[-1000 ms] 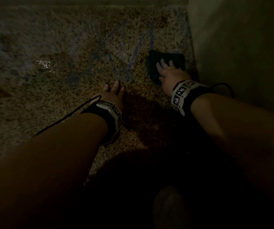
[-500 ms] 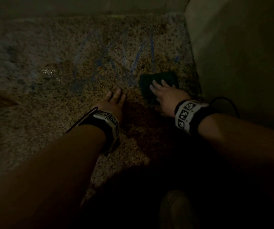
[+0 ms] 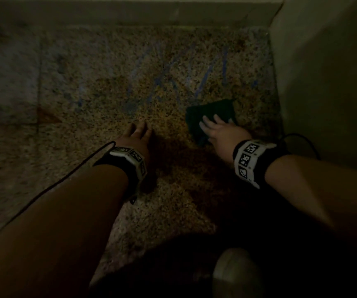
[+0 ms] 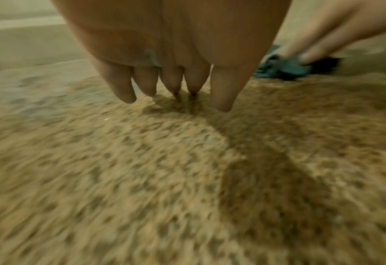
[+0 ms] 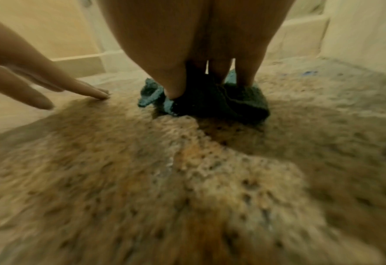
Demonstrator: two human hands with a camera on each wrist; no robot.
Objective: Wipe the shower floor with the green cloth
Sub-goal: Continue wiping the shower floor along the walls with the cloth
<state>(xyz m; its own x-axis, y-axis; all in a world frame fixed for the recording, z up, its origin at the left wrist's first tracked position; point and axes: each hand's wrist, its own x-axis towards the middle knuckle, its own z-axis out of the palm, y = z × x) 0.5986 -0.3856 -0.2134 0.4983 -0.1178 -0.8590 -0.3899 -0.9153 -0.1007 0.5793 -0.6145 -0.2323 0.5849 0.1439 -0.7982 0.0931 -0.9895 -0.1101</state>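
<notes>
Speckled granite made up the floor (image 3: pixel 108 100), dim in the head view and brighter but blurred in both wrist views. Nearest the camera, only the head view showed both forearms with their banded wrist units and a rounded shape low in the shadow, too dark to identify. Farther out, the left hand (image 3: pixel 137 136) lay flat on the stone with straight fingers (image 4: pixel 223 93), holding nothing; the left wrist view showed their tips touching the floor. Just right of it, near the wall (image 3: pixel 324 82), the right hand (image 3: pixel 220 132) pressed down on the cloth (image 3: pixel 212 110). The right wrist view alone showed the cloth (image 5: pixel 221 102) bunched under straight fingers (image 5: pixel 173 84), pushing rather than gripping. Beyond the hands, the head view showed faint blue streaks (image 3: pixel 203 80) on the floor, then the low curb (image 3: pixel 130 14) along the far edge.
</notes>
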